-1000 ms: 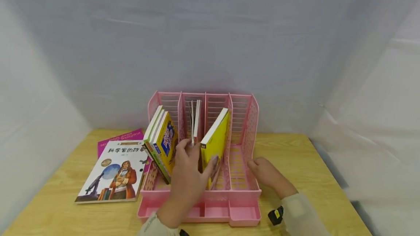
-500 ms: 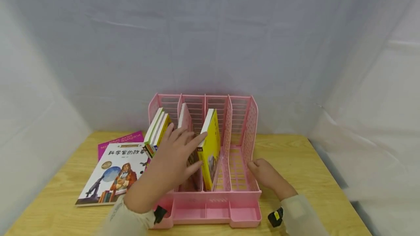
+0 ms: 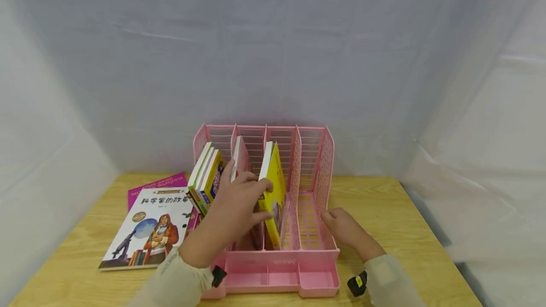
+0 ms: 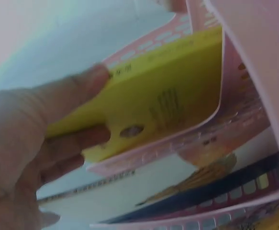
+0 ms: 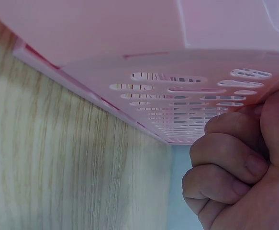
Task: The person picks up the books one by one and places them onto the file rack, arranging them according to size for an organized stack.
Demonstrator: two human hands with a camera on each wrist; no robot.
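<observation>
A pink desk file organizer with upright dividers stands on the table. My left hand is over its middle compartments, fingers spread. Its thumb touches the spine of a yellow book in the third compartment, and its fingers lie against that book's left cover. The same yellow book tilts a little left. Just left of it, partly behind the hand, a pale book leans in the second compartment. My right hand, fingers curled, grips the organizer's right side panel near its front edge.
Several books lean in the leftmost compartment. Left of the organizer, a white illustrated book lies on a purple book on the wooden table. Pale sheeting encloses the back and sides.
The yellow book has gone from leaning right to leaning slightly left. The pale book now leans left in its compartment. My left hand shifted left, then back toward the yellow book; the right hand stays put.
</observation>
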